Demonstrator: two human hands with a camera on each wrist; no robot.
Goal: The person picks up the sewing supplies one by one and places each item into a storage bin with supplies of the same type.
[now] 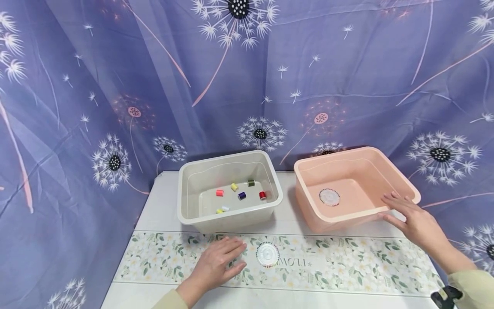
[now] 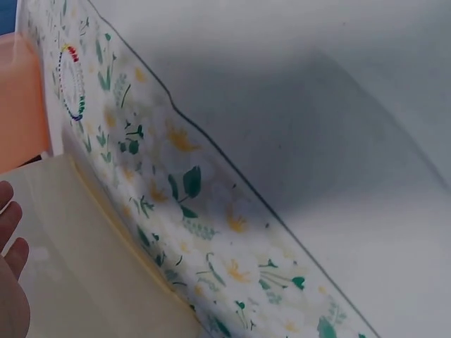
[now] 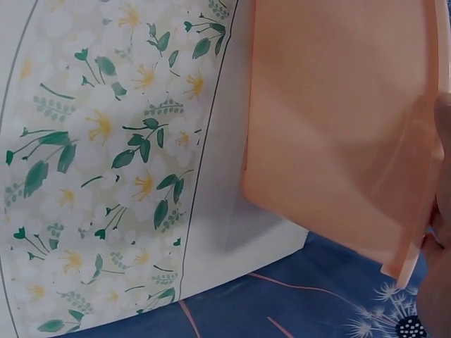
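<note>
My left hand (image 1: 219,264) is over the table just in front of a grey bin (image 1: 231,218), fingers extended, holding nothing. Several small thread spools (image 1: 242,195) in red, yellow, blue, green, pink and white lie on that bin's floor. To the right of this hand, a pin wheel (image 1: 268,254), a clear disc ringed with coloured pin heads, lies flat on the table. My right hand (image 1: 414,219) is at the front right corner of a pink bin (image 1: 339,219), its loosely straight fingers at the rim. Inside that bin lies another pin wheel (image 1: 329,197).
The white table (image 1: 154,214) carries a floral strip (image 1: 355,264) along its front. Behind both bins hangs a purple curtain (image 1: 216,124) with dandelion prints. A gap of tabletop separates the two bins.
</note>
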